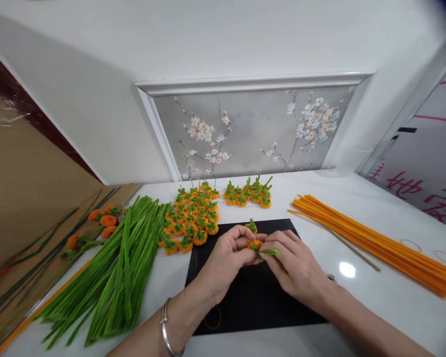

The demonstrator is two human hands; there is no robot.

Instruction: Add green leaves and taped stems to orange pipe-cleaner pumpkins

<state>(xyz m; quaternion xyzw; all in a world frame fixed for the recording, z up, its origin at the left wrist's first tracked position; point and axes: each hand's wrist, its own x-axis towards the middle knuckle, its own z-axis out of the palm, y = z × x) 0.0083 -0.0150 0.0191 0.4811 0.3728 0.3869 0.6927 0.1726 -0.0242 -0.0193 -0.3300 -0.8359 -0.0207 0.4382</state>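
Above a black mat (245, 302), my left hand (228, 253) pinches a small orange fuzzy flower (254, 245) between its fingers. Close on its right, my right hand (292, 258) has its fingers pressed on a short green stem piece (270, 252) at the flower's underside. Just behind the hands, a finished-looking orange and green piece (251, 226) stands at the mat's back edge. Many similar pieces (191, 218) are grouped to the left of it, with a smaller group (248, 192) farther back.
Green fuzzy stems (115, 272) are heaped at the left, beside orange flowers (108, 220) on brown cardboard (33, 218). A bundle of orange stems (371, 243) and a thin stick (355, 250) lie at the right. Behind the white table (282, 203) is a wall with a floral panel (252, 134).
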